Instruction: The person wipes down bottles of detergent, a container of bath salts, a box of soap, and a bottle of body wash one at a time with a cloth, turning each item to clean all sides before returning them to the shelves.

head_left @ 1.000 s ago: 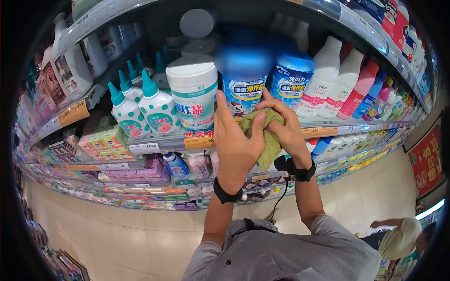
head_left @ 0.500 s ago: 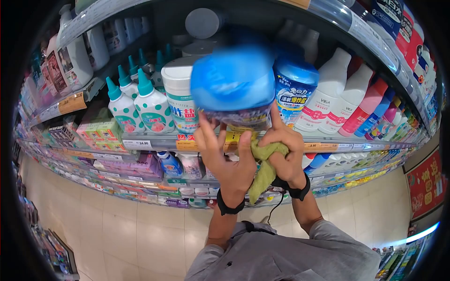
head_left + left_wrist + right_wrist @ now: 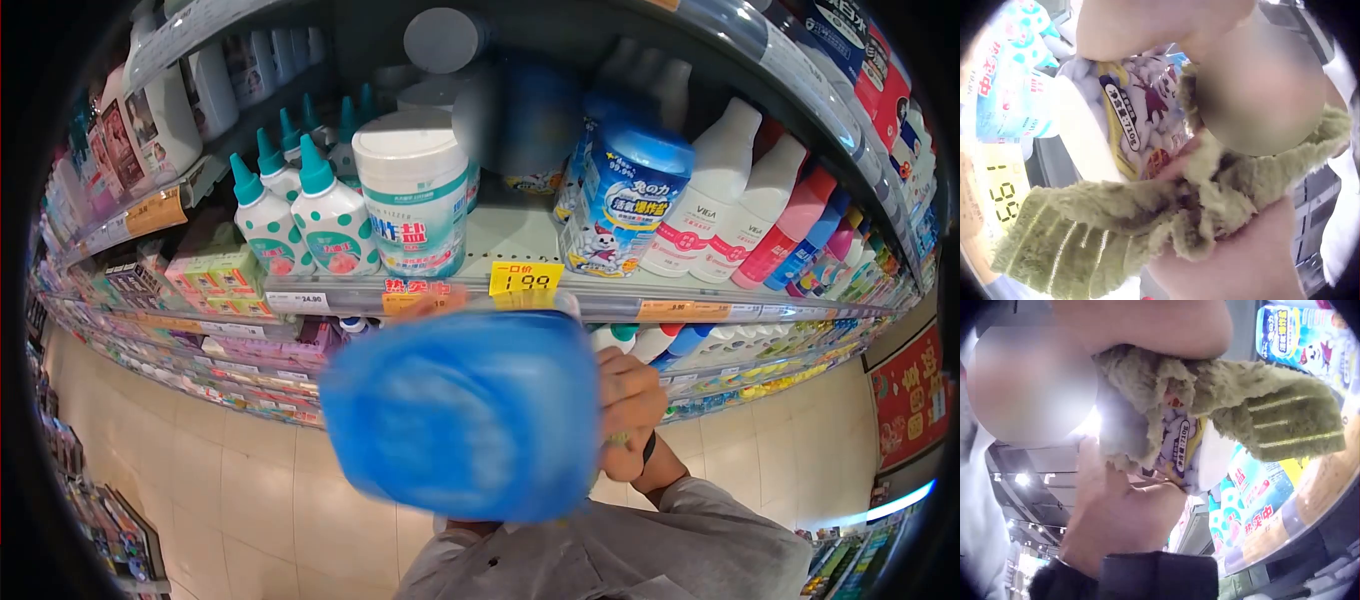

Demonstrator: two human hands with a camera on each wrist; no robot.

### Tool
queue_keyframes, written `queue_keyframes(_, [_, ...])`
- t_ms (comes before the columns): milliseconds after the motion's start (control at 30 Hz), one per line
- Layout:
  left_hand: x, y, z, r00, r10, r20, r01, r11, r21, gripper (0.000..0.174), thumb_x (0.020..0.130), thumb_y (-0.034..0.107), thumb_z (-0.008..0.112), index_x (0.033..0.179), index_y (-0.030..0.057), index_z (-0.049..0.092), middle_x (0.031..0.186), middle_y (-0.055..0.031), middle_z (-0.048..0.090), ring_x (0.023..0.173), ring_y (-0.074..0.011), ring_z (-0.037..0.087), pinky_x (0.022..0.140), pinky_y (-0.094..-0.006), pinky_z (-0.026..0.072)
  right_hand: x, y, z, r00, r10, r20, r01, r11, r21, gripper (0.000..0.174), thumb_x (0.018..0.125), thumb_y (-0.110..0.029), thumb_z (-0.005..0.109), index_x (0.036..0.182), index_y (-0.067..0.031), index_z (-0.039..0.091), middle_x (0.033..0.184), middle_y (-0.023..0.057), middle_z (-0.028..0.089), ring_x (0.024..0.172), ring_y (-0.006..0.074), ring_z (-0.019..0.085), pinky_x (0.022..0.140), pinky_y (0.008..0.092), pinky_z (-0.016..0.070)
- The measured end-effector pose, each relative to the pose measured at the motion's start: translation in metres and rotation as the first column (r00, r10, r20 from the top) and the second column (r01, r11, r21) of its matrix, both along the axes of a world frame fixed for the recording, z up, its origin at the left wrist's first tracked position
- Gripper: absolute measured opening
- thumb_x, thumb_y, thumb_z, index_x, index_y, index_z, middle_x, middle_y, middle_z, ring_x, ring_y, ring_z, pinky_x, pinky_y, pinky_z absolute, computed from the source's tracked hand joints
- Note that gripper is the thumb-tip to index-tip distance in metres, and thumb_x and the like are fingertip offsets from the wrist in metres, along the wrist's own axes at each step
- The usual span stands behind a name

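A blue-lidded laundry powder tub (image 3: pixel 460 420) is off the shelf, lid toward the head camera and blurred by motion. My left hand (image 3: pixel 432 302) grips its left side; in the head view only blurred fingers show past the lid. Its label (image 3: pixel 1138 115), marked 710g, appears in the left wrist view. On the tub's other side is my right hand (image 3: pixel 632 405), fingers curled round a fuzzy green cloth (image 3: pixel 1104 244). The cloth lies bunched against the tub, with a striped end hanging loose toward the shelf in both wrist views.
A yellow price tag (image 3: pixel 525 280) marks a gap on the shelf between a white tub (image 3: pixel 412 200) and a matching blue tub (image 3: pixel 630 205). Teal-capped bottles (image 3: pixel 335 225) stand left, white bottles (image 3: pixel 705 200) right. The upper shelf edge (image 3: pixel 765 50) curves overhead.
The tub has left its place on the shelf and come back and down toward the body, its lid tipping toward the head camera. Both hands came with it; the cloth stays with the right hand.
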State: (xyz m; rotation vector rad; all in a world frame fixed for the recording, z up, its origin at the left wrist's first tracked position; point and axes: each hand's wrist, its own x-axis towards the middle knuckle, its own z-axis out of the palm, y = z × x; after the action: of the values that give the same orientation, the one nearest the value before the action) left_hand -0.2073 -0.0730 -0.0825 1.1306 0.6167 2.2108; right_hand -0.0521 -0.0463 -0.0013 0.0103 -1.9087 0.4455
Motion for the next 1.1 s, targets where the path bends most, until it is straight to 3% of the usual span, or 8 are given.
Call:
queue_keyframes(133, [-0.016, -0.009, -0.025, 0.971, -0.237, -0.03, 0.235, 0.971, -0.053, 0.074, 0.078, 0.025, 0.085, 0.139, 0.0024, 0.049, 0.132, -0.0135, 0.055, 0.119, -0.0258, 0.052, 0.101, -0.0408, 0.044, -0.004, -0.026, 0.002, 0.994, 0.004, 0.11, 0.023, 0.968, -0.251, 0.024, 0.069, -0.016, 0.056, 0.078, -0.0012, 0.073, 0.115, 0.0401, 0.061, 0.056, 0.027, 0.066, 0.056, 0.03, 0.0534])
queue_keyframes(267, [-0.024, -0.013, -0.038, 0.934, -0.352, -0.067, 0.343, 0.932, -0.115, 0.076, 0.077, 0.028, 0.086, 0.138, 0.002, 0.051, 0.134, -0.0135, 0.057, 0.123, -0.025, 0.053, 0.104, -0.0405, 0.0425, 0.011, -0.024, -0.03, 0.92, -0.374, -0.117, 0.234, 0.765, -0.6, 0.037, 0.086, -0.017, 0.055, 0.116, 0.0032, 0.064, 0.138, 0.0405, 0.046, 0.109, 0.0332, 0.066, 0.093, 0.0379, 0.0516])
queue_keyframes(400, [-0.012, -0.005, -0.039, 0.909, -0.412, -0.06, 0.403, 0.907, -0.125, 0.077, 0.075, 0.03, 0.088, 0.137, 0.0013, 0.051, 0.133, -0.0131, 0.058, 0.123, -0.0244, 0.054, 0.104, -0.0395, 0.0432, -0.017, -0.03, -0.003, 0.894, -0.394, 0.213, 0.446, 0.822, -0.354, 0.068, 0.1, -0.049, 0.048, 0.146, -0.0001, 0.039, 0.154, 0.0359, 0.025, 0.144, 0.0427, 0.031, 0.115, 0.0502, 0.0265])
queue_keyframes(533, [0.006, -0.001, -0.033, 0.901, -0.433, 0.015, 0.431, 0.893, -0.129, 0.08, 0.073, 0.03, 0.089, 0.136, 0.0002, 0.051, 0.129, -0.0124, 0.06, 0.117, -0.0238, 0.057, 0.1, -0.0379, 0.0462, -0.041, -0.033, -0.007, 0.878, -0.475, 0.057, 0.478, 0.868, -0.135, 0.07, 0.1, -0.051, 0.047, 0.152, -0.0061, 0.031, 0.155, 0.0334, 0.025, 0.142, 0.0459, 0.033, 0.114, 0.0497, 0.027])
queue_keyframes(700, [0.002, -0.017, -0.034, 0.882, -0.444, 0.156, 0.47, 0.846, -0.249, 0.082, 0.071, 0.031, 0.091, 0.134, -0.0012, 0.05, 0.124, -0.0115, 0.062, 0.109, -0.0232, 0.061, 0.095, -0.036, 0.0499, 0.002, -0.017, -0.029, 0.809, -0.45, 0.377, 0.534, 0.832, -0.153, 0.076, 0.097, -0.052, 0.053, 0.152, -0.0085, 0.026, 0.156, 0.0366, 0.018, 0.138, 0.053, 0.034, 0.113, 0.0528, 0.0279])
queue_keyframes(933, [0.005, -0.019, -0.017, 0.863, -0.312, 0.398, 0.377, 0.921, -0.097, 0.086, 0.068, 0.028, 0.093, 0.131, -0.0054, 0.045, 0.117, -0.012, 0.06, 0.103, -0.0205, 0.063, 0.089, -0.0329, 0.0544, -0.022, -0.032, -0.025, 0.915, -0.296, 0.274, 0.293, 0.955, 0.052, 0.073, 0.087, -0.031, 0.076, 0.143, -0.0177, 0.031, 0.159, 0.0318, 0.011, 0.144, 0.0505, 0.025, 0.11, 0.0572, 0.0339])
queue_keyframes(1033, [0.004, -0.016, -0.025, 0.886, -0.284, 0.368, 0.312, 0.95, -0.02, 0.098, 0.07, 0.027, 0.092, 0.14, -0.0049, 0.032, 0.127, -0.0143, 0.054, 0.112, -0.0225, 0.059, 0.094, -0.0353, 0.0524, 0.015, -0.017, -0.015, 0.828, -0.37, 0.422, 0.391, 0.92, 0.041, 0.058, 0.09, -0.018, 0.07, 0.137, -0.014, 0.036, 0.156, 0.0311, 0.021, 0.141, 0.0488, 0.034, 0.112, 0.0526, 0.0357])
queue_keyframes(1100, [0.003, -0.014, -0.022, 0.882, -0.271, 0.386, 0.278, 0.96, 0.04, 0.106, 0.07, 0.026, 0.092, 0.145, -0.0018, 0.022, 0.132, -0.0143, 0.05, 0.116, -0.0228, 0.056, 0.098, -0.0372, 0.05, 0.018, -0.018, -0.016, 0.933, -0.301, 0.196, 0.343, 0.909, -0.238, 0.057, 0.092, -0.017, 0.067, 0.139, -0.0122, 0.035, 0.156, 0.0297, 0.025, 0.138, 0.0468, 0.039, 0.112, 0.0511, 0.0359])
